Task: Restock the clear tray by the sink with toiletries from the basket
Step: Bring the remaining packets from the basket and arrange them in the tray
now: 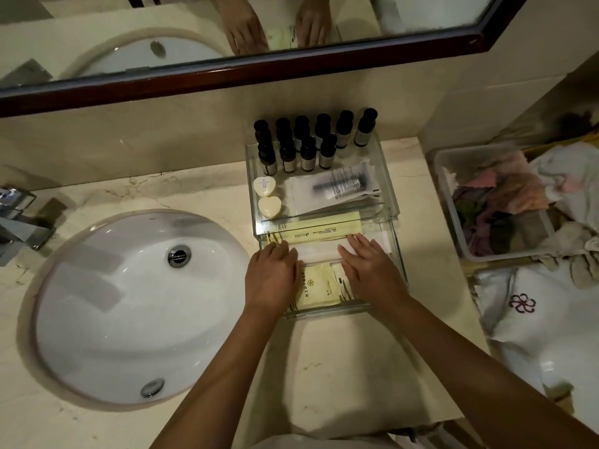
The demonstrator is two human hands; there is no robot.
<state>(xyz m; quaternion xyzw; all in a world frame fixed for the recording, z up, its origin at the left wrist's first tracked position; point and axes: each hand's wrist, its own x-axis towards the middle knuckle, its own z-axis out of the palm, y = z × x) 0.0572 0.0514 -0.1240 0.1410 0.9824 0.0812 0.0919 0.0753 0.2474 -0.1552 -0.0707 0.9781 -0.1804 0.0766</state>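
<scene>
A clear tray sits on the marble counter right of the sink. Several small dark-capped bottles stand along its back. Two heart-shaped soaps lie at its left, and a bagged black item at its right. In front sits a lower clear tray with pale yellow packets and a long yellow sachet. My left hand and my right hand both lie flat with straight fingers on a white packet in that lower tray.
A round white sink fills the left, with a chrome tap beside it. A plastic basket of crumpled cloths stands at the right, white towels below it. A dark-framed mirror runs along the wall.
</scene>
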